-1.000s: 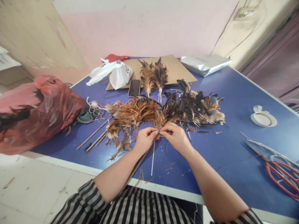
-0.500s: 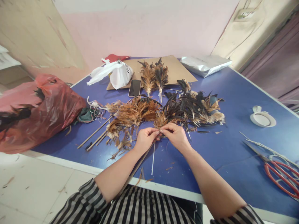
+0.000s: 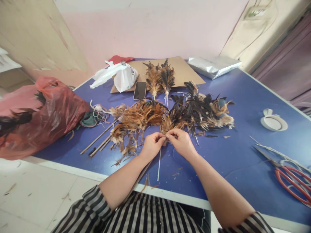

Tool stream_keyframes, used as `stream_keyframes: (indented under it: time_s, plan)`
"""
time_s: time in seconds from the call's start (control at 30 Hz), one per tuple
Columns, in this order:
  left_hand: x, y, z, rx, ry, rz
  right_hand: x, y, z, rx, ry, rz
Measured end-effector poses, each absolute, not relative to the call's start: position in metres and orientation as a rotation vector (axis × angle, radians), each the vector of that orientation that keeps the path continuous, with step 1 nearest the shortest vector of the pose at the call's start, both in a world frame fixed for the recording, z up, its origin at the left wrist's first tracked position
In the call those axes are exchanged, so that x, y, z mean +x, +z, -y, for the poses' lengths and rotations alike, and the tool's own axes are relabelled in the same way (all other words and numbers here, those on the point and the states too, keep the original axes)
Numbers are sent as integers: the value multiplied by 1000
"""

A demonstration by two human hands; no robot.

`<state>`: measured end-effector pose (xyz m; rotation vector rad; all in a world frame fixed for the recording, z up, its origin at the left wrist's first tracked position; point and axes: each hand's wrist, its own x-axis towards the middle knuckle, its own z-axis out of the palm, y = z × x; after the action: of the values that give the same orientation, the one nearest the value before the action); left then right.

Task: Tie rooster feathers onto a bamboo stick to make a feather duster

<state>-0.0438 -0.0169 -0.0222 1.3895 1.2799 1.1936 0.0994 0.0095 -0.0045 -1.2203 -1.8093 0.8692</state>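
My left hand (image 3: 152, 145) and my right hand (image 3: 181, 141) meet over the blue table (image 3: 230, 161), fingertips pinched together at the base of a small brown feather bunch (image 3: 167, 124). A thin wooden stick (image 3: 143, 171) runs from the left hand back toward my body. A white stick (image 3: 159, 165) lies on the table just below the hands. A heap of brown feathers (image 3: 137, 119) spreads left of the hands, and a heap of black feathers (image 3: 199, 111) spreads to the right behind them.
A red plastic bag (image 3: 43, 113) sits at the table's left edge. Loose sticks (image 3: 97, 142), a phone (image 3: 140, 90), a white bag (image 3: 121, 76), cardboard (image 3: 179, 69) with two finished feather bunches (image 3: 159, 77), a silver packet (image 3: 213, 66), a tape roll (image 3: 274, 122) and red scissors (image 3: 293, 183) lie around.
The hands have stayed together at the feather bunch, with only slight finger movement. Nothing else has moved.
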Motion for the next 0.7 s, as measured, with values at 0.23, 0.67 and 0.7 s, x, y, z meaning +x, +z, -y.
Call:
stream_keyframes:
  time_s: [0.23,0.67,0.7]
  plan:
    - [-42,-24,15,1342,1186,-1263,99,1,-8,-1293,1080,1643]
    - [-45,-21,16,1153,1177,-1216,111,6,-4,-1102,1435,1357]
    - [-45,-21,16,1121,1186,-1209,114,8,-4,-1036,1506,1280]
